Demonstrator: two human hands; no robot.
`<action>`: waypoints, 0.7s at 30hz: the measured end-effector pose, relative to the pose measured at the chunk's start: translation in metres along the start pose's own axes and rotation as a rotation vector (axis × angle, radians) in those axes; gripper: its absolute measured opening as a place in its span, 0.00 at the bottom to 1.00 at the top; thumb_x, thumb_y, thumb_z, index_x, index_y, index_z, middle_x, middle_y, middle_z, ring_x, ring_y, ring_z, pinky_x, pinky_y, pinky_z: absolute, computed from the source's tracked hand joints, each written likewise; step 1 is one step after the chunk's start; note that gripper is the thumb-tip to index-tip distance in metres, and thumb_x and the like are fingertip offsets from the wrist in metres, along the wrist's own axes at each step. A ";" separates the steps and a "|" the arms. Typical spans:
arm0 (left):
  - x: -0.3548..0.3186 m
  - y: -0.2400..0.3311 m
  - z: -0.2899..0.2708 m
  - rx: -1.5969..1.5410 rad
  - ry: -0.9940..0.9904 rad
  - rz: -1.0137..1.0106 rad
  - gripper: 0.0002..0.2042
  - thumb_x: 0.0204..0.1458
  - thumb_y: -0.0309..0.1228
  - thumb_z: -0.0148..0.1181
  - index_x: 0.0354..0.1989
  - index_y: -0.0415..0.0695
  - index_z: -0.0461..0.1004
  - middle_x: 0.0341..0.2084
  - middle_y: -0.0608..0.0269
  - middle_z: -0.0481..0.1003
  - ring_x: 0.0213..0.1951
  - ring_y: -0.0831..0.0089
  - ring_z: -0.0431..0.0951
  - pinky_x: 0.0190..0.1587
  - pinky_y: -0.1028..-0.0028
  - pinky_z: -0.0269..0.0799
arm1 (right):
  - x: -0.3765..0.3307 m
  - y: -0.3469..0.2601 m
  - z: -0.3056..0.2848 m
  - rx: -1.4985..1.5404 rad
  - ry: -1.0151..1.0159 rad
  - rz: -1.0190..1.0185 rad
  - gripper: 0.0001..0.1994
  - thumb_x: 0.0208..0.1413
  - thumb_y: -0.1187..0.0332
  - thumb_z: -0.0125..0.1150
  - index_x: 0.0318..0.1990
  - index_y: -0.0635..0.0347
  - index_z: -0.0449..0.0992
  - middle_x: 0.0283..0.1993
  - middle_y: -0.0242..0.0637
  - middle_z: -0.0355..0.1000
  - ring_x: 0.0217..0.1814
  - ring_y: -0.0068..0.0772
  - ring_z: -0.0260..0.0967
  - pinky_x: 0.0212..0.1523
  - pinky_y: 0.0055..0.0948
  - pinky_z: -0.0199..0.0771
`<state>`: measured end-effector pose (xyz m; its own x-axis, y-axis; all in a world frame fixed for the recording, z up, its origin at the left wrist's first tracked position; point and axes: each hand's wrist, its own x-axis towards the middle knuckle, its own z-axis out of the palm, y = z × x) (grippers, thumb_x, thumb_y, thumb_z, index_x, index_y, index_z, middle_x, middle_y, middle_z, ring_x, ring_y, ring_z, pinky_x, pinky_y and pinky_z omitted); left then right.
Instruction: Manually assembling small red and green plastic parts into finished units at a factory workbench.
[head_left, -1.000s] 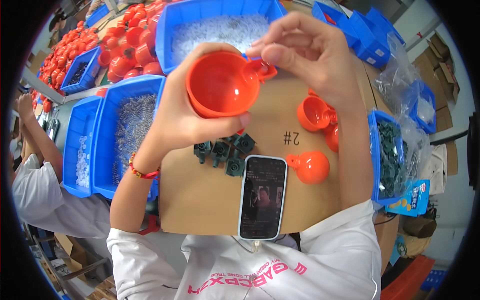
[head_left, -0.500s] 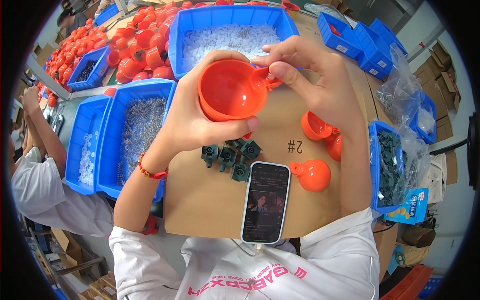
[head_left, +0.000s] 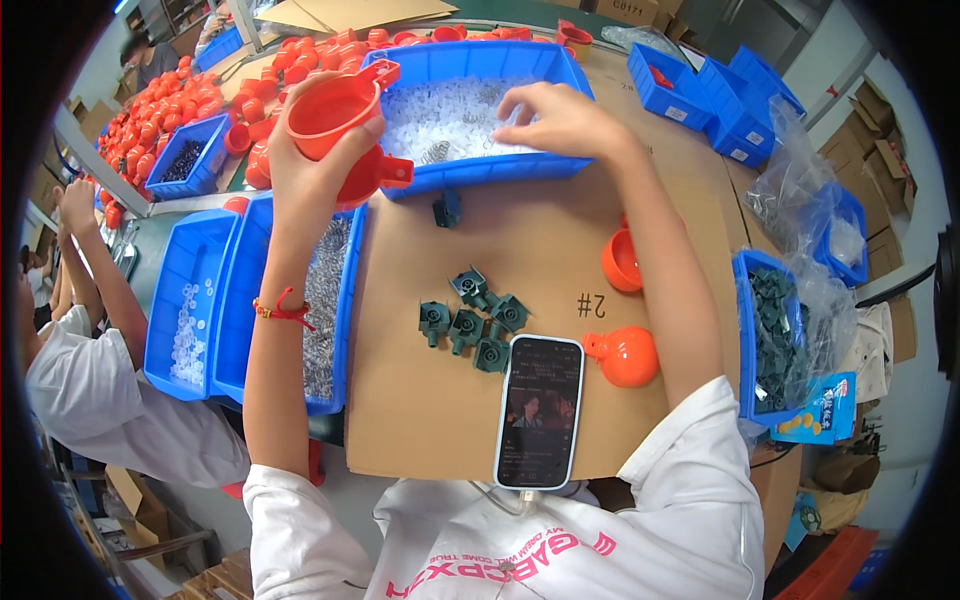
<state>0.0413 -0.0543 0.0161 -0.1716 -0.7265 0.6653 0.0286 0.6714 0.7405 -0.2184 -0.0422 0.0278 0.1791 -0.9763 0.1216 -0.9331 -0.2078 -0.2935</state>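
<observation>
My left hand is closed around two orange-red plastic cups at the upper left. The upper cup has its opening turned up and a spout-like lug pointing right; the lower cup is partly hidden behind my thumb. My right hand hangs over a blue bin of small white plastic pieces. Its fingers are bent and loosely apart, the tips at the pieces, with nothing visible in them. On the brown board lie several dark green square fittings; one green fitting sits by the bin.
A phone lies on the board beside a round orange-red part. Another orange-red cup is near my right forearm. Bins of springs, clear rings and green fittings flank the board. A co-worker's arm is at left.
My left hand has moved up and left, now holding two cups. My right hand has left the cup's lug and moved over the white pieces. A lone green fitting now shows by the bin.
</observation>
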 end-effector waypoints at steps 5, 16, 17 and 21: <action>-0.005 0.003 0.003 -0.075 -0.045 -0.042 0.20 0.40 0.27 0.64 0.44 0.38 0.68 0.35 0.62 0.74 0.38 0.76 0.74 0.42 0.77 0.71 | 0.026 -0.006 0.021 -0.042 -0.084 -0.043 0.14 0.45 0.60 0.61 0.37 0.59 0.78 0.34 0.46 0.75 0.38 0.40 0.73 0.40 0.33 0.71; -0.026 0.006 0.019 -0.196 -0.204 -0.260 0.25 0.46 0.39 0.58 0.51 0.36 0.65 0.32 0.55 0.75 0.32 0.70 0.78 0.35 0.74 0.75 | -0.021 -0.013 0.006 0.142 0.471 -0.156 0.10 0.53 0.66 0.58 0.35 0.65 0.73 0.25 0.39 0.73 0.25 0.32 0.71 0.33 0.27 0.71; -0.029 0.006 0.018 -0.199 -0.239 -0.292 0.25 0.47 0.39 0.57 0.50 0.36 0.65 0.31 0.54 0.76 0.32 0.70 0.78 0.36 0.73 0.75 | -0.045 -0.038 -0.010 0.322 0.328 0.003 0.10 0.53 0.67 0.53 0.36 0.66 0.73 0.28 0.45 0.73 0.29 0.46 0.70 0.39 0.34 0.70; -0.046 0.025 0.039 -0.281 -0.274 -0.290 0.25 0.47 0.38 0.56 0.52 0.36 0.63 0.30 0.54 0.76 0.31 0.70 0.78 0.35 0.72 0.76 | -0.093 -0.027 0.014 0.479 0.381 -0.067 0.09 0.53 0.66 0.59 0.34 0.64 0.76 0.28 0.32 0.72 0.29 0.19 0.68 0.30 0.22 0.68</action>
<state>0.0116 0.0015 0.0003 -0.4641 -0.7872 0.4062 0.1996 0.3538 0.9138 -0.2054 0.0535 0.0110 0.0256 -0.8880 0.4591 -0.6642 -0.3583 -0.6561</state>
